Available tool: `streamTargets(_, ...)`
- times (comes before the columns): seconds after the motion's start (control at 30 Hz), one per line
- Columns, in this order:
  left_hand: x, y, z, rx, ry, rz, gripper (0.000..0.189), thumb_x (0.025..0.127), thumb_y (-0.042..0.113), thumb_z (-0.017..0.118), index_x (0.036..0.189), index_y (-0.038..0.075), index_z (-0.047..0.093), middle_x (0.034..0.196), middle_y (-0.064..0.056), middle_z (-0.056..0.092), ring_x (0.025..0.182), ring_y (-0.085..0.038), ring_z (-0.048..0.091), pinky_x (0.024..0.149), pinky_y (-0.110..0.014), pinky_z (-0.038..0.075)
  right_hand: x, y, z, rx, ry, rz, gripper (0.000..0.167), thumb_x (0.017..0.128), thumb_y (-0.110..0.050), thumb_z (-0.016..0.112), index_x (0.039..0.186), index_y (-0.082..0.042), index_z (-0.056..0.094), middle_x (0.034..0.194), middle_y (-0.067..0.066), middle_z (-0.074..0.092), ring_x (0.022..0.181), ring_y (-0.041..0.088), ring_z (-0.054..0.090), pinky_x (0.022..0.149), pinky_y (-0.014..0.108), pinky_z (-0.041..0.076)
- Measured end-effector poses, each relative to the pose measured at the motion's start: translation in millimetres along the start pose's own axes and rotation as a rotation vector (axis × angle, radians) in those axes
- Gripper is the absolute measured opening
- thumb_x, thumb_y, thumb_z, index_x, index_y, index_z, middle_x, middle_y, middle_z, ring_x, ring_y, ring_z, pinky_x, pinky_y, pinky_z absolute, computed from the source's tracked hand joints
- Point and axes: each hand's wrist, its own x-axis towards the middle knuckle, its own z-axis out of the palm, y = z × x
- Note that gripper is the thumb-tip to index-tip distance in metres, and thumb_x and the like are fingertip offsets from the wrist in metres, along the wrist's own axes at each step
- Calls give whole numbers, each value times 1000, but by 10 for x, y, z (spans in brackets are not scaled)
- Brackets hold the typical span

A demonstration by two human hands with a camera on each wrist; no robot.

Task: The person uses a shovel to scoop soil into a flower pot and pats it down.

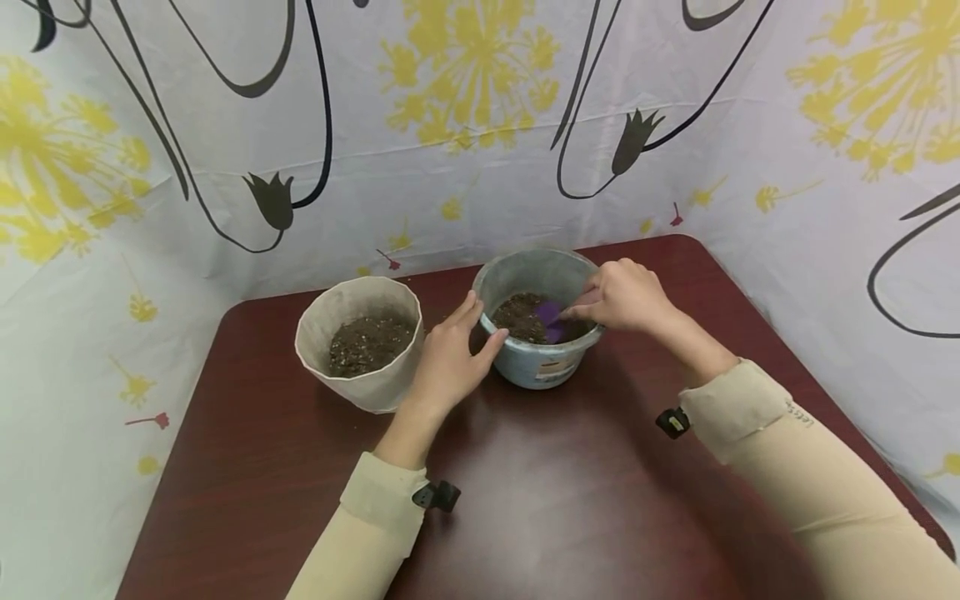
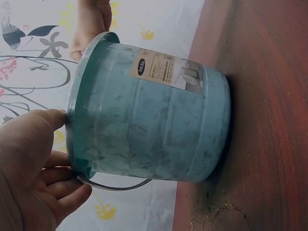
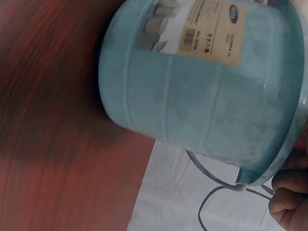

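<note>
A blue-green plastic bucket (image 1: 536, 367) with a paper label stands upright on the table, dark soil (image 1: 521, 317) inside it. My left hand (image 1: 450, 358) steadies its rim on the left side; in the left wrist view the thumb touches the rim and the curled fingers (image 2: 72, 197) lie by the handle's end. Over the bucket's right rim reaches my right hand (image 1: 626, 296), gripping a small purple scoop (image 1: 551, 315) whose blade is down at the soil. Its handle is mostly hidden by the fingers. Only part of that hand (image 3: 288, 197) shows in the right wrist view.
Left of the bucket, close to my left hand, stands a cream-white pot (image 1: 375, 390) holding soil. Both rest on a dark red wooden table (image 1: 510, 500). Patterned white cloth (image 1: 450, 200) hangs right behind the table. Soil crumbs (image 2: 216, 216) lie beside the bucket.
</note>
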Motion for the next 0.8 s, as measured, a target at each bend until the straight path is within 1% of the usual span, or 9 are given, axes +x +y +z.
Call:
streamTargets(0.17,-6,4,6,1,6,2,66,100,47,61,147,1,51,159,-9,37,138,-32,47,112,-46,41,1,-41,32,56,1,18,27,77,-48,86,80,-21,84,71,-3,72,67,24,67,52,42,51)
streamTargets(0.23,-8,5,7,3,7,3,66,100,47,61,147,1,51,159,-9,37,138,-32,47,112,-46,41,-12,-51,23,102,0,60,25,75,-48,87,75,-23,84,67,-6,71,64,19,63,50,37,48)
streamTargets(0.33,-15,7,-1,11,14,-3,66,100,47,61,146,1,52,158,-9,38,138,-32,47,113,-46,40,-32,-59,7,193,15,85,35,74,-47,89,55,-21,74,51,-12,55,52,8,44,45,29,34)
streamTargets(0.4,-20,9,-10,17,22,-7,65,100,46,61,146,1,53,158,-9,39,138,-33,47,114,-46,39,-41,-65,0,248,31,84,47,72,-46,90,44,-20,62,43,-13,40,49,7,28,44,26,24)
streamTargets(0.47,-22,9,-15,24,31,-6,64,100,46,62,145,1,54,157,-9,40,138,-33,47,114,-46,39,-47,-63,1,281,41,71,57,73,-45,90,40,-17,52,42,-12,27,49,7,19,44,25,18)
streamTargets(0.53,-19,11,-15,29,36,-3,64,100,45,62,144,1,54,157,-10,41,137,-33,48,114,-45,38,-56,-57,1,303,41,88,57,72,-47,90,41,-17,53,43,-13,27,49,6,17,44,24,16)
streamTargets(0.63,-14,12,-6,34,33,2,64,100,46,62,144,1,54,157,-10,41,137,-33,48,114,-45,39,-82,-31,-8,347,18,155,46,71,-51,89,47,-19,66,44,-11,37,51,7,19,44,25,18)
streamTargets(0.7,-9,16,0,39,25,4,65,100,47,62,145,1,53,157,-11,41,137,-32,48,114,-45,39,-109,-2,-21,379,0,199,35,70,-55,88,57,-25,77,48,-10,50,52,8,21,45,26,20)
streamTargets(0.8,-7,19,3,40,13,7,66,100,47,61,146,1,52,158,-11,40,137,-31,48,113,-45,40,-148,49,-44,450,-26,222,23,73,-56,86,75,-34,84,63,-7,70,54,7,23,45,29,20)
